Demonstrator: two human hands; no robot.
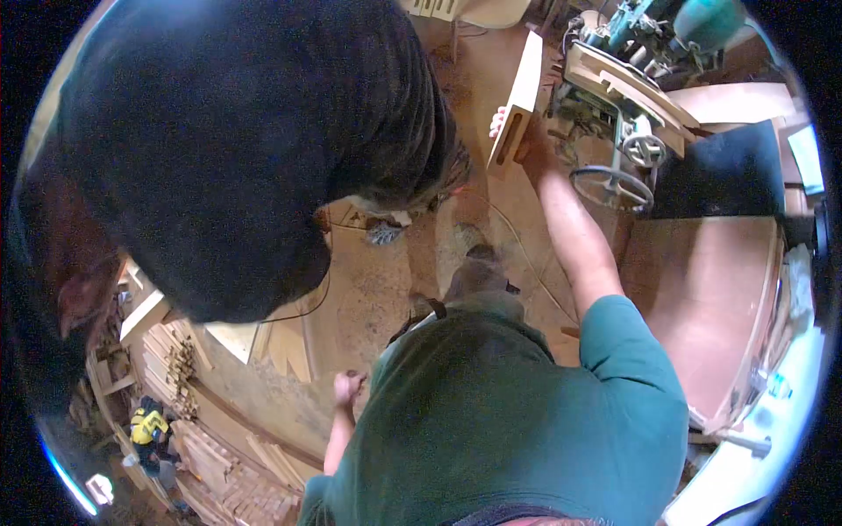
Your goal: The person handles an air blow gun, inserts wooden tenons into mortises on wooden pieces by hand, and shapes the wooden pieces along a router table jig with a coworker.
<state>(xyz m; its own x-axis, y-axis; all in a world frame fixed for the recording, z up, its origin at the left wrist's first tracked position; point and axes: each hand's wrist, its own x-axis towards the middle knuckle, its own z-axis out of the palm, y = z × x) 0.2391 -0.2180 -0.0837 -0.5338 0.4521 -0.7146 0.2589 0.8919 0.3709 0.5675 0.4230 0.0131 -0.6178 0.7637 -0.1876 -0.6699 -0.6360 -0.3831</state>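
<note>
My right hand (498, 121) is stretched far forward on the right, with its fingers wrapped round the edge of a pale wooden board (526, 74). The board stands tilted, and a long dark slot is cut into its near end. Low on the left, my left hand (349, 387) is curled into a fist beside my body. Nothing shows in it, and it is apart from the wood on the floor.
A person in a dark top (219, 158) bends close on the left. A machine with handwheels (611, 188) stands at the right, near a large brown panel (702, 298). Stacked timber (232, 473) and a yellow-and-black tool (147, 427) lie lower left. A cable (517, 237) crosses the floor.
</note>
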